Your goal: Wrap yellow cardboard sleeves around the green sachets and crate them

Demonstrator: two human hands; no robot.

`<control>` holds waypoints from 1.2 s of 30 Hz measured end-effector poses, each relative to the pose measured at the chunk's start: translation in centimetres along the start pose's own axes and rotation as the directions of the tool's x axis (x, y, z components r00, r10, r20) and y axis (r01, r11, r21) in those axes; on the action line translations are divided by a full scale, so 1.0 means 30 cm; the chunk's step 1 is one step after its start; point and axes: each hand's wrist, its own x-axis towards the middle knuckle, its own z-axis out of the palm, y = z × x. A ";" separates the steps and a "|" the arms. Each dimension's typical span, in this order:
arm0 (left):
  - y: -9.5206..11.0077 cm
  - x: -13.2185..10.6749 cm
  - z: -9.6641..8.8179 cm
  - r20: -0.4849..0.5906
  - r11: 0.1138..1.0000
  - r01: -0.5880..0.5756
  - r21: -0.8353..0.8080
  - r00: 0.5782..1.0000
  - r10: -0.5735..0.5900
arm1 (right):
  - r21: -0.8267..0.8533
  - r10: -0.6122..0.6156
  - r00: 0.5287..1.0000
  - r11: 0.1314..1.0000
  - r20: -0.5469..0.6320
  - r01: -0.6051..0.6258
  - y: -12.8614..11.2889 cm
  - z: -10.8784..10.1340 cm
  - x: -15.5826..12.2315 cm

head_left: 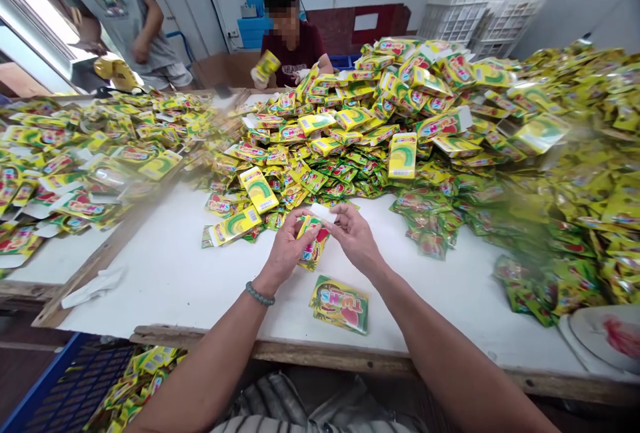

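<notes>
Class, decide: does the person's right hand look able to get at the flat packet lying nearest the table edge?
Probably yes: the flat packet lies close by the right hand on the table, nothing between, but that hand pinches another packet.

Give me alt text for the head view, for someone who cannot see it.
The left hand and right hand together hold a yellow-green sweet packet above a white table. A second packet lies flat near the front edge; a big heap of packets covers the table behind. Across it, a person holds a yellow box.
</notes>
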 end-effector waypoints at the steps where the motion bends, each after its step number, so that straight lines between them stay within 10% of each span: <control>1: 0.002 0.001 0.002 -0.011 1.000 0.008 -0.022 1.000 -0.008 | -0.009 -0.004 1.000 1.000 0.005 0.004 -0.005 -0.001 -0.001; 11: 0.009 0.001 0.002 -0.148 0.997 0.062 -0.040 0.987 -0.067 | -0.204 -0.028 0.999 0.978 0.042 0.036 -0.039 -0.002 -0.005; 20: 0.031 0.002 0.008 -0.094 0.995 0.095 -0.026 0.991 -0.097 | 0.221 0.215 0.976 0.951 0.029 -0.216 -0.007 -0.024 0.018; 27: 0.030 0.000 -0.009 -0.111 0.992 0.100 -0.077 0.988 -0.108 | 0.019 0.117 0.974 0.992 0.194 -0.123 -0.050 -0.062 0.011; 33: 0.030 0.001 -0.014 -0.154 0.988 0.106 -0.115 0.980 -0.123 | -0.256 -0.101 0.984 0.957 0.149 0.138 -0.087 -0.023 -0.015; 36: 0.039 0.008 -0.013 -0.166 0.986 0.105 -0.127 0.978 -0.126 | -0.202 -0.045 0.990 0.977 0.130 0.071 -0.085 -0.023 -0.012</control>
